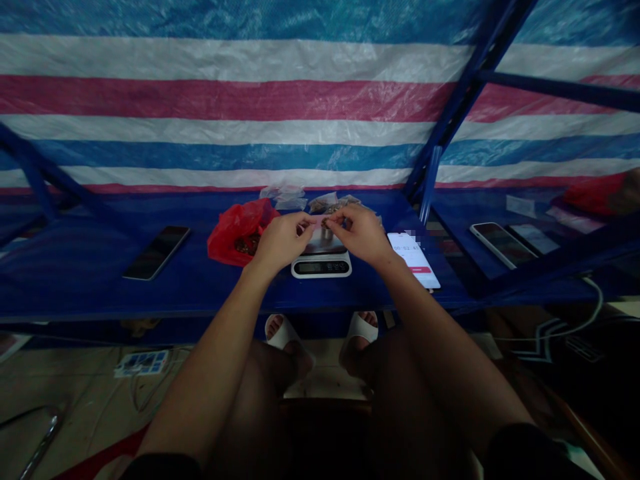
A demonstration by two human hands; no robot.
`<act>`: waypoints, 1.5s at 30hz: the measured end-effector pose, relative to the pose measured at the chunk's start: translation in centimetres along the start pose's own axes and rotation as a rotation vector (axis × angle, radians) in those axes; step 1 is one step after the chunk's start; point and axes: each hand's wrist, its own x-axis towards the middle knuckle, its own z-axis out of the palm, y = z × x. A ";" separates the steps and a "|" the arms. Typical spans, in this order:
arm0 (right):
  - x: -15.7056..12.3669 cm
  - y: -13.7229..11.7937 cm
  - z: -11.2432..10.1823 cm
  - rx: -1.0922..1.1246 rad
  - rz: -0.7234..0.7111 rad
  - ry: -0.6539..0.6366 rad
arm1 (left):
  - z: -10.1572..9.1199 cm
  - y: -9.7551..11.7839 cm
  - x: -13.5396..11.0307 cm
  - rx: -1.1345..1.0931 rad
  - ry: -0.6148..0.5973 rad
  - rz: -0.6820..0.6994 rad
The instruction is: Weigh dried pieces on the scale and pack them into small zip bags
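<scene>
Nearest, the person's bare forearms reach forward from dark sleeves [163, 465], above the knees; white sandals [284, 333] below, toes under the table edge. On the floor to the left, a power strip [141, 363] with cables. To the right, beside the person, someone else's dark clothing [575, 343] with white stripes. Blue table [265, 291] next. Near its front edge, a white kitchen scale [321, 267], dark display facing the person, digits too dim to read. Over its metal plate, both hands nearly meet. Left hand [285, 239]: thumb and finger pinched on one side of a small pinkish bag [319, 219]. Right hand [361, 233]: fingertips pinched at the bag's other side, with small brown bits [325, 223] by them; cannot tell whether these lie inside the bag. Left of the scale, touching or just beside the left hand, a red plastic bag [225, 233], its mouth spread, more brown bits within. Farther left, a dark-screened phone [157, 253]; close by the right forearm, a lit phone [417, 263] showing a timer. Behind the hands, clear bags [285, 198] lie piled; next to them, filled bags [347, 200], partly hidden by the right hand. Farthest back, a striped plastic sheet [225, 100] hangs behind blue metal bars [450, 100].
</scene>
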 end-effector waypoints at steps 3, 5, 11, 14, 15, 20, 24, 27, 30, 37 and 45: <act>-0.1 -0.1 0.0 0.005 0.001 0.006 | 0.0 0.0 -0.1 -0.012 0.006 0.003; -0.1 0.0 -0.1 0.006 -0.002 0.008 | 0.0 0.0 -0.1 -0.016 -0.003 0.005; -0.2 -0.1 -0.2 0.011 0.014 0.034 | 0.0 0.2 -0.2 0.002 -0.017 0.006; -0.3 0.0 -0.3 0.036 0.028 0.090 | -0.1 0.2 -0.3 -0.002 -0.011 0.002; -0.4 0.2 -0.3 0.042 0.036 0.104 | -0.1 0.1 -0.3 -0.005 -0.009 -0.002; -0.6 2.2 -0.1 0.088 0.110 0.140 | -0.5 -0.6 0.0 0.022 0.004 -0.033; -0.9 3.6 0.4 0.173 0.125 0.119 | -0.7 -1.3 -0.1 0.042 0.038 -0.051; -1.2 3.9 0.6 0.199 0.056 0.071 | -1.0 -1.7 0.0 0.039 0.052 -0.060; -1.4 3.8 0.9 0.180 0.023 0.034 | -1.5 -2.0 1.5 -0.009 0.065 -0.018; -1.2 3.8 2.0 0.216 0.043 0.026 | -0.2 -2.7 10.3 0.040 -0.115 0.098; -1.0 3.8 2.1 0.221 0.054 0.024 | 3.3 -3.6 17.6 0.149 -0.489 -0.008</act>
